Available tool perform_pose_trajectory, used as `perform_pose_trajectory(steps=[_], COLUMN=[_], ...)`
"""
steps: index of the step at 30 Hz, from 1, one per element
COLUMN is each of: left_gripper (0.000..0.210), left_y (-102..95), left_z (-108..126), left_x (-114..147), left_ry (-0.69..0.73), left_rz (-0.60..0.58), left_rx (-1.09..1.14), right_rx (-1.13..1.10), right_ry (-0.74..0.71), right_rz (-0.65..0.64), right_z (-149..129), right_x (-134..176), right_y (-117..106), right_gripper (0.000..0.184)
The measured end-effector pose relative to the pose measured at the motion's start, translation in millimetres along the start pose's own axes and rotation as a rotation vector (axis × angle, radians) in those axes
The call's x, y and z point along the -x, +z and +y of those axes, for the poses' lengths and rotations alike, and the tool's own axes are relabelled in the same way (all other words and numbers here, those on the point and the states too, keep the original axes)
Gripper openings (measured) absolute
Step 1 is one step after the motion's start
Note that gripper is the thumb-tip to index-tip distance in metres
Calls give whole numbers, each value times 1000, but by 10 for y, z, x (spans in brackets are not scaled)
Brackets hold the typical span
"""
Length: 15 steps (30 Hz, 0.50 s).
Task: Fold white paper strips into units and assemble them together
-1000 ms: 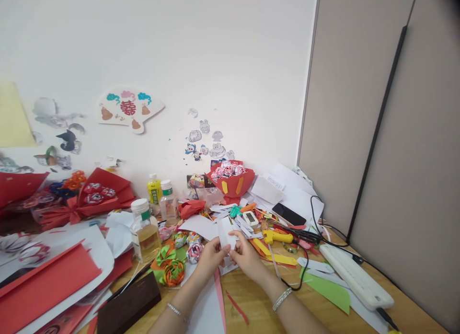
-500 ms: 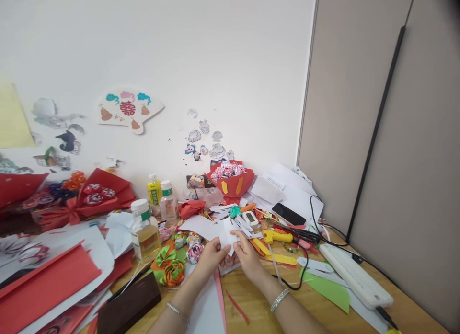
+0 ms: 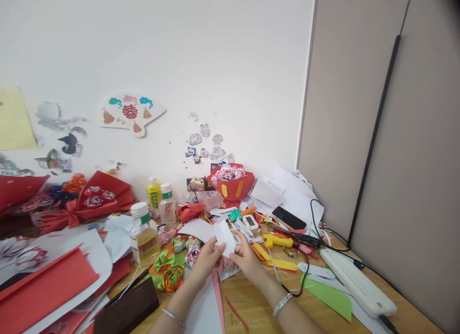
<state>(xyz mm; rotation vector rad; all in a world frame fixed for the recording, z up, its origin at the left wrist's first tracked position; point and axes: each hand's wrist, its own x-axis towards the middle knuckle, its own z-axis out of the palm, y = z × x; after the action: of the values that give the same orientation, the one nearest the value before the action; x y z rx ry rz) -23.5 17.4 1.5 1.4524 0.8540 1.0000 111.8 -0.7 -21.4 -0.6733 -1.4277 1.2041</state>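
Between my hands is a small strip of white paper [image 3: 225, 238], tilted up above the table. My left hand [image 3: 211, 255] grips its left and lower edge, thumb lying on the front. The right edge is pinched by my right hand [image 3: 245, 253], fingertips near the paper's lower corner. Some fingers behind the paper are hidden. Just left of my left hand lie folded paper flowers [image 3: 173, 276] in orange and green, and a pink and white one [image 3: 192, 256]. A yellow glue gun [image 3: 276, 240] rests to the right of my right hand.
A bottle of amber liquid [image 3: 146, 240] stands at left, near red paper sheets [image 3: 46, 288]. Behind my hands is a red paper bouquet [image 3: 232, 185]. At right lie a phone [image 3: 289, 218], black cables [image 3: 305, 276], a white power strip [image 3: 357, 281] and green paper [image 3: 328, 295].
The white paper has turned and tilted, showing more of its face. My right fingers have shifted down along its right edge. The camera view has moved slightly.
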Motion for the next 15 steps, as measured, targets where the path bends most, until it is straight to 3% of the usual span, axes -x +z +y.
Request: perform_pose_trajectory(steps=[8,12,15], left_gripper=[31,19,23], left_y=[-75,-6,44], left_z=[-18,83,139], left_x=[-42,67,115], left_ry=[-13,-82,-108], left_rz=[153,79,18], left_rx=[-91,-178,-242], right_rx=[150,341,524], right_ry=[32,-16,-110], right_rz=[104,257,298], right_z=[-58,-31,-55], right_x=[-3,-56,-83], right_y=[-67,-146,-208], right_gripper=[36,23,19])
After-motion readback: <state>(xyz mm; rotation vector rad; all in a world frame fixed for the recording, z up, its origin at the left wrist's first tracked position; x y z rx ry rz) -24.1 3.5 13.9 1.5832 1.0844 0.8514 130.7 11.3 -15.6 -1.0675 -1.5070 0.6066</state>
